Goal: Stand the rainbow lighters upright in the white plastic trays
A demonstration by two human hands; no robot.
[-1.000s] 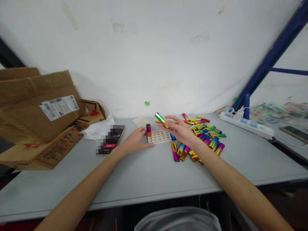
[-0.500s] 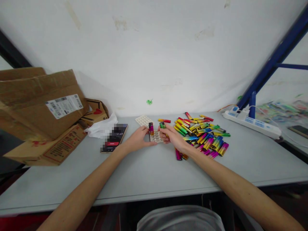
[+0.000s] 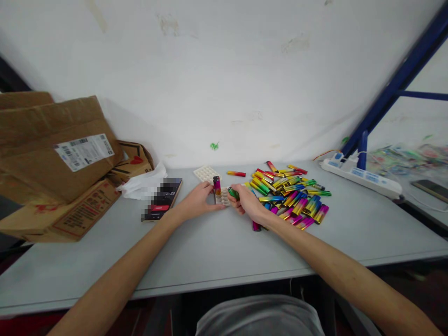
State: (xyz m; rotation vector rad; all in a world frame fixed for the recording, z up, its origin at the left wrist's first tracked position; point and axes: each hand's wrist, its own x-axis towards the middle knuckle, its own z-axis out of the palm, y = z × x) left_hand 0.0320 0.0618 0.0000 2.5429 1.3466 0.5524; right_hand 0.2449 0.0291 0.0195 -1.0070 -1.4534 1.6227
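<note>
A white tray with round holes lies on the grey table. One red and purple lighter stands upright at its left end. My left hand rests against the tray's left edge, fingers curled along it. My right hand is closed round a green lighter and holds it over the tray, just right of the standing lighter. A heap of shiny multicoloured lighters lies to the right of my right hand. A single red lighter lies apart behind the tray.
A second holed tray lies behind the first. A phone, crumpled white plastic and cardboard boxes fill the left. A white power strip and a blue rack post stand at the right.
My right hand has brought the green lighter down from mid-air to the tray, beside the standing lighter. My left hand has stayed at the tray's left edge.
</note>
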